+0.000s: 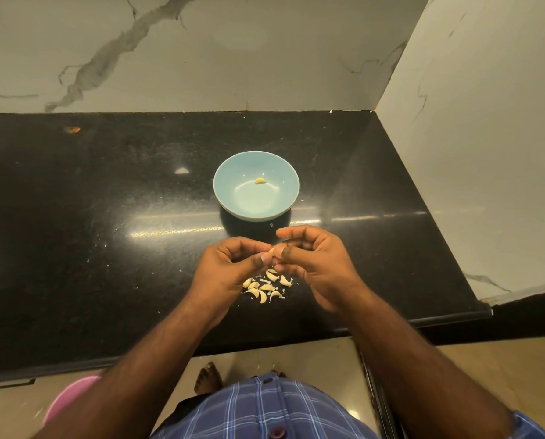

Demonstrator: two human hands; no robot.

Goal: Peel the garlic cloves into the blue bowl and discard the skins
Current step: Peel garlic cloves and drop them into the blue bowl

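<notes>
I see one clove (272, 250) pinched between both hands: left hand (230, 264) and right hand (312, 261) meet fingertip to fingertip above the counter (106, 217). Unpeeled cloves (266, 286) with skin bits lie on the counter right under the hands. Blue bowl (223, 182) sits just beyond, one peeled clove (260, 181) inside. Pink bin (71, 400) on the floor, lower left.

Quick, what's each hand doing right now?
Left hand: pinches a garlic clove at its fingertips.
Right hand: fingers curled, pinching the same clove from the other side.
</notes>
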